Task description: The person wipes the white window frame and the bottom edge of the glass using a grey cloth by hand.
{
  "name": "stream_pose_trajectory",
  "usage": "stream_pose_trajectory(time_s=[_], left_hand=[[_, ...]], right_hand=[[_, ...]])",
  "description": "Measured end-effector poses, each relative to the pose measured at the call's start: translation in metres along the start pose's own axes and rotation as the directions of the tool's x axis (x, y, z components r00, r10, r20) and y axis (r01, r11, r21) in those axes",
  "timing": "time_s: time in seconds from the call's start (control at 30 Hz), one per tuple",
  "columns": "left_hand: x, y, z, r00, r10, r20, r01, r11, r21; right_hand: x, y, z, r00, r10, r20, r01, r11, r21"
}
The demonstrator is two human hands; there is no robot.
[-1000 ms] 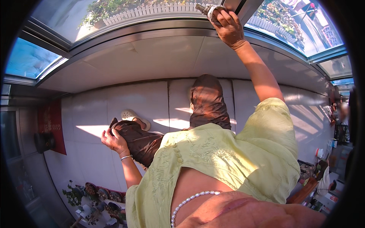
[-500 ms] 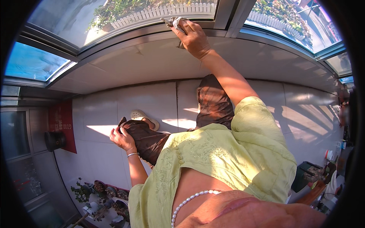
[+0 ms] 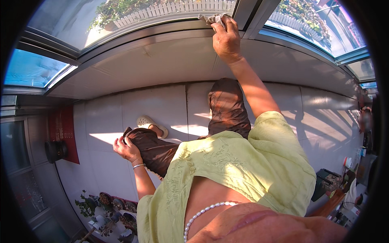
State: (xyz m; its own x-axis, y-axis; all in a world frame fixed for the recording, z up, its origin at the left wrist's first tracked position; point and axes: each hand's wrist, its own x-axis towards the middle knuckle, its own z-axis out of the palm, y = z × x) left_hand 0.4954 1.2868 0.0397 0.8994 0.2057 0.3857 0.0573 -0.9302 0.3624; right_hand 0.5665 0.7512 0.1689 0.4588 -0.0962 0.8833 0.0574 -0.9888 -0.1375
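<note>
With my right hand (image 3: 227,42) I grip a crumpled greyish-white cloth (image 3: 211,18), its free end lying along the lower frame of the window (image 3: 170,11). The hand is beside the upright metal frame (image 3: 246,14) where two panes meet. My left hand (image 3: 128,150) rests at the knee of my dark brown trousers (image 3: 152,148), its fingers curled over the knee and the fabric there. A silver bracelet circles that wrist.
Below the window runs a pale wall (image 3: 162,60) down to the tiled floor (image 3: 103,109). Potted plants (image 3: 106,199) stand at lower left, near a red mat (image 3: 69,137) with a black round object (image 3: 56,151). A dark green crate (image 3: 324,184) sits at right among clutter.
My right hand has slid rightward along the window's lower frame with the cloth, up to the upright frame. My left hand stays at the knee.
</note>
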Motion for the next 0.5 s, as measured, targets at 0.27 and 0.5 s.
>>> stream_pose_trajectory(time_s=[0.27, 0.5], left_hand=[[0.001, 0.018, -0.002, 0.999, 0.037, 0.034, -0.038, 0.998, 0.044], [-0.001, 0.022, -0.001, 0.999, 0.052, 0.005, -0.053, 0.995, 0.089]], right_hand=[[-0.001, 0.015, -0.022, 0.985, -0.093, 0.147, 0.103, 0.993, -0.065], [0.016, -0.049, 0.035, 0.972, -0.222, 0.072, 0.218, 0.974, 0.061]])
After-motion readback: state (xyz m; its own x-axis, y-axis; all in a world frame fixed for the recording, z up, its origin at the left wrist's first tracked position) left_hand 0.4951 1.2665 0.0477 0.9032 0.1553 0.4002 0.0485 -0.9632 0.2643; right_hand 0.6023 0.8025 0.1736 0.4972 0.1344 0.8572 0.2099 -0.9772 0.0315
